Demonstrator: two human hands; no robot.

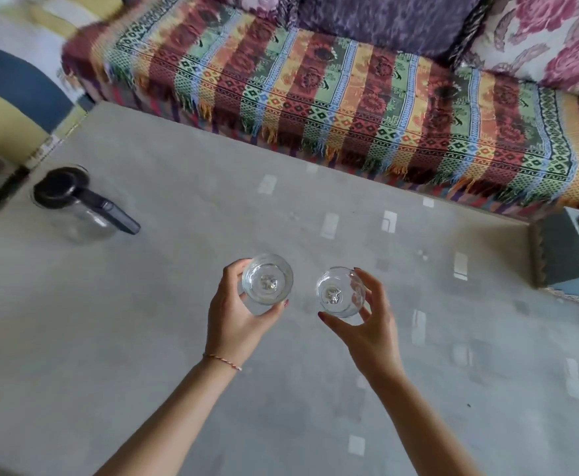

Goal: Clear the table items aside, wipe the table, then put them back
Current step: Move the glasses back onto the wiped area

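Head view: left hand (pixel 233 321) and right hand (pixel 370 333) each grip a glass (pixel 267 285) (pixel 339 292).

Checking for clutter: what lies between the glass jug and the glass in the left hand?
Head view: only bare table between the glass jug and the glass the left hand holds.

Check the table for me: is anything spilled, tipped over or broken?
Nothing stands out. The left hand and right hand each grip a clear glass, both seemingly intact. The jug stands upright on the table. No visible spill.
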